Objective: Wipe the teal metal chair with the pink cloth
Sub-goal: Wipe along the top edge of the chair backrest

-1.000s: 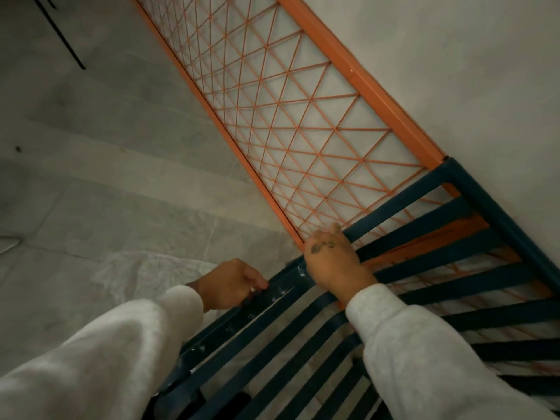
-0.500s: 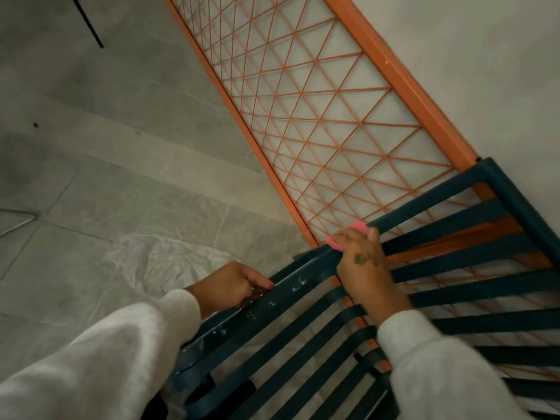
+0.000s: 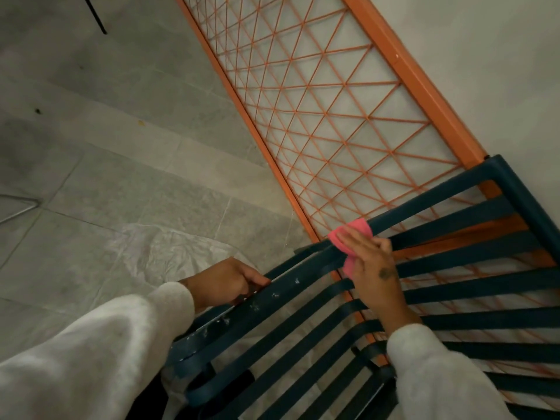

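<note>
The teal metal chair (image 3: 472, 225) fills the lower right, its flat slats fanning out from a curved top rail speckled with white spots. My right hand (image 3: 374, 268) presses the pink cloth (image 3: 351, 234) onto that top rail, with the cloth folded over the bar and partly hidden under my fingers. My left hand (image 3: 225, 281) grips the outer edge of the same rail further down to the left. Both arms wear pale grey sleeves.
An orange metal frame with a triangular wire mesh (image 3: 318, 110) leans against the white wall (image 3: 485, 56) right behind the chair. A crumpled clear plastic sheet (image 3: 157, 253) lies on the grey tiled floor (image 3: 91, 116). A thin black rod (image 3: 95, 15) stands at the top left.
My right hand has slid up along the top rail towards the right, and the pink cloth now shows more under it. My left hand keeps its grip on the rail.
</note>
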`<state>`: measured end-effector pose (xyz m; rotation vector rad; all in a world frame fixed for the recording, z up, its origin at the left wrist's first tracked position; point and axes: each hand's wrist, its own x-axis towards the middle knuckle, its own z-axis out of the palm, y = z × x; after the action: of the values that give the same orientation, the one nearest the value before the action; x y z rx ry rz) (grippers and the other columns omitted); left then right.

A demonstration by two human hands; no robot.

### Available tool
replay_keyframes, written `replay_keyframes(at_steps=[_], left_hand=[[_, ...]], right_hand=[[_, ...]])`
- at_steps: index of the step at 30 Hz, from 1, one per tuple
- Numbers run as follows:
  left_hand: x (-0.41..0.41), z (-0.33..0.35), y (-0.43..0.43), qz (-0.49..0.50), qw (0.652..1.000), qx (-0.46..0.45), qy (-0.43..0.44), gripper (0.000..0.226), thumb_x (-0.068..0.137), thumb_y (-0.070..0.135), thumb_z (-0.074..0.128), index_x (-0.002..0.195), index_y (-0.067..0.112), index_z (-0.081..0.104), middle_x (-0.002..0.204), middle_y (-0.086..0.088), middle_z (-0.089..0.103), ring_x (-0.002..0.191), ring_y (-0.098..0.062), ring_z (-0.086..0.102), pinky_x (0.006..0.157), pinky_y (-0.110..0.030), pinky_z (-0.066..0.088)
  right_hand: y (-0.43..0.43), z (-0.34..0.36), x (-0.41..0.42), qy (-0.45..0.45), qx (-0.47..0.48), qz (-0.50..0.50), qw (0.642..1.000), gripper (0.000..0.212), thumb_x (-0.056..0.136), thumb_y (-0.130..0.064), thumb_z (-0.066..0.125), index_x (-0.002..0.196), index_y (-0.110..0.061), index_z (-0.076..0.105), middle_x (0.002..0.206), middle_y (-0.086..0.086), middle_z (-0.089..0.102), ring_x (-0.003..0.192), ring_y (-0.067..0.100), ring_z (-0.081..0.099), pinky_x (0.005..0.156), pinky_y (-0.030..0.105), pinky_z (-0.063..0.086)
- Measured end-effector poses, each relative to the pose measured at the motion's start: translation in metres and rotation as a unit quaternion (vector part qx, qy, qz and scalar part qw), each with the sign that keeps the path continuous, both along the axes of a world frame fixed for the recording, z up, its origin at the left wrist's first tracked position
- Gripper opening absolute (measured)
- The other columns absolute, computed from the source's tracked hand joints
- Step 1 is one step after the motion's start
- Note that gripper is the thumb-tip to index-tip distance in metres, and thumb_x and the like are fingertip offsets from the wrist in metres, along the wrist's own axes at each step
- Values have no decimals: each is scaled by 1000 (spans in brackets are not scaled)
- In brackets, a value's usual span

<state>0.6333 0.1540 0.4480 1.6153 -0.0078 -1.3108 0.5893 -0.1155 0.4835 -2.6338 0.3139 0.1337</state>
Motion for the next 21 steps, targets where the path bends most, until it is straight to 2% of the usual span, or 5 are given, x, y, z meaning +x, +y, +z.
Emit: replay_keyframes(at_steps=[5, 9, 12, 16, 21], left_hand=[[-5, 3, 4, 10, 1000, 0, 7, 47, 87, -8, 44, 105, 23, 76, 107, 6, 74, 104, -18, 66, 91, -30, 53], [-9, 2, 11, 9, 1000, 6, -9, 45, 80, -11, 46, 98, 15, 77, 97, -6, 76, 98, -29, 69, 92, -42, 56], [-12, 0, 21, 18, 1000, -2, 10, 46, 77, -14, 44, 94, 12, 78, 92, -8, 76, 92, -25, 71, 86, -35, 58], [-16, -3, 35, 17, 999, -5, 46, 50, 83, -14, 42, 103, 16, 76, 97, 0, 77, 94, -19, 71, 83, -29, 58], [-23, -10, 48, 21, 998, 2, 61, 50, 84, -12, 41, 109, 16, 74, 104, -1, 75, 100, -18, 70, 87, -30, 57]], right_hand=[[61, -17, -27, -34, 68, -136, 988, 62, 89, 3, 55, 133, -40, 51, 140, -6, 35, 112, 7, 47, 92, 21, 49], [150, -33, -88, -33, 87, -21, 995, 60, 89, -7, 48, 139, -40, 45, 150, -22, 33, 127, 10, 39, 104, 31, 44], [148, -26, -85, -3, 128, 7, 992, 50, 89, -28, 35, 136, -36, 50, 145, -29, 35, 121, 4, 38, 107, 22, 37], [85, -10, -54, 30, 92, 94, 991, 58, 92, -2, 50, 133, -43, 46, 130, -44, 32, 114, 5, 41, 96, 14, 36], [43, -12, -16, -3, 66, -68, 995, 53, 90, 2, 54, 128, -34, 58, 129, -5, 44, 108, 9, 47, 98, 27, 48]])
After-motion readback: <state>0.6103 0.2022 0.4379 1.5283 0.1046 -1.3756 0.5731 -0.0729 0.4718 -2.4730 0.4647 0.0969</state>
